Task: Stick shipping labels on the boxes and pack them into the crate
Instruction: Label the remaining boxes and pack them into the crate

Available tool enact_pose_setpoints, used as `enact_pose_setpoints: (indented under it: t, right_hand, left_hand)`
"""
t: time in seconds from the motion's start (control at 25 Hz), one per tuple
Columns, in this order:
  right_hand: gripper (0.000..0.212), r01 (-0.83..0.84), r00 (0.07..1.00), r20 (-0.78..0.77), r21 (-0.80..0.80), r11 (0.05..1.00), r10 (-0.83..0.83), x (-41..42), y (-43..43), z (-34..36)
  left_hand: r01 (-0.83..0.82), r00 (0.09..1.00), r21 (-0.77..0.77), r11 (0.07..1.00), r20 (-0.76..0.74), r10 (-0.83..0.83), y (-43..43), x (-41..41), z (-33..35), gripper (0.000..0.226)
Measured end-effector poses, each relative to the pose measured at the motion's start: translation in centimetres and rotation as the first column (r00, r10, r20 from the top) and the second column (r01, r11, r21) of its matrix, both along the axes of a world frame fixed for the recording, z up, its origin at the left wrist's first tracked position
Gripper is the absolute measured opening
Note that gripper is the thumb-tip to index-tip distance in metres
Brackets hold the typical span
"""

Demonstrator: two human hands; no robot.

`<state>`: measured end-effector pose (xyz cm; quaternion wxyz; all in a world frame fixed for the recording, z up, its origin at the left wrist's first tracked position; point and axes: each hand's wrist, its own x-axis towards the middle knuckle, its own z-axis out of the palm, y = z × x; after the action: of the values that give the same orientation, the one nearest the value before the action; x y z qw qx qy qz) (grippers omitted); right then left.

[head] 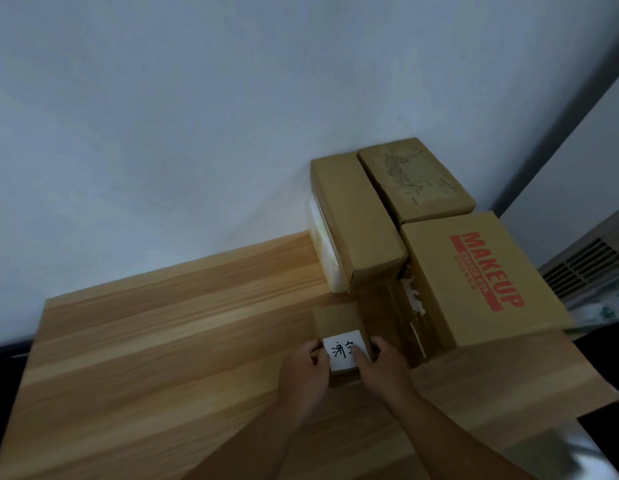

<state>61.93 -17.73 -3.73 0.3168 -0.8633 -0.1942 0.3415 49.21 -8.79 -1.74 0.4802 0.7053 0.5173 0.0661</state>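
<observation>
A small brown cardboard box (337,320) sits on the wooden table (162,341), close to the bigger boxes. On its top lies a white label (338,353) with black handwritten characters. My left hand (304,372) holds the box's left side, its thumb at the label's left edge. My right hand (384,368) grips the box's right side, with the thumb pressing down on the right part of the label.
A long cardboard box (356,220), a box with a worn top (415,181) and a large box printed MAKEUP (481,275) stand at the table's back right against the wall. A vent grille (585,268) lies beyond the right edge.
</observation>
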Motion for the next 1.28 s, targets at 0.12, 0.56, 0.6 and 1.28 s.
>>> enact_pose_setpoints:
  t: [0.12, 0.56, 0.6, 1.28]
  right_hand:
    - [0.029, -0.037, 0.999, -0.014, 0.148, 0.988, 0.04, -1.0, 1.5, 2.9]
    - [0.012, -0.168, 0.985, 0.035, 0.387, 0.907, 0.168, -2.0, 4.8, 7.7]
    - [0.014, -0.184, 0.982, 0.049, 0.415, 0.891, 0.18, -2.2, 4.9, 7.8]
    - [0.059, 0.213, 0.647, -0.741, 0.399, 0.892, 0.176, 0.0, 5.7, 10.5]
  left_hand:
    - [-0.102, 0.995, 0.11, 0.989, 0.016, 0.101, 0.4, -0.9, 3.3, 0.024]
    - [-0.287, 0.945, 0.177, 0.941, 0.211, 0.249, 1.2, -3.4, 8.8, 0.022]
    - [-0.335, 0.924, 0.141, 0.931, 0.242, 0.296, 1.2, -3.5, 8.8, 0.016]
    - [-0.317, 0.706, -0.389, 0.865, 0.513, 0.489, 2.8, -1.2, 10.6, 0.081]
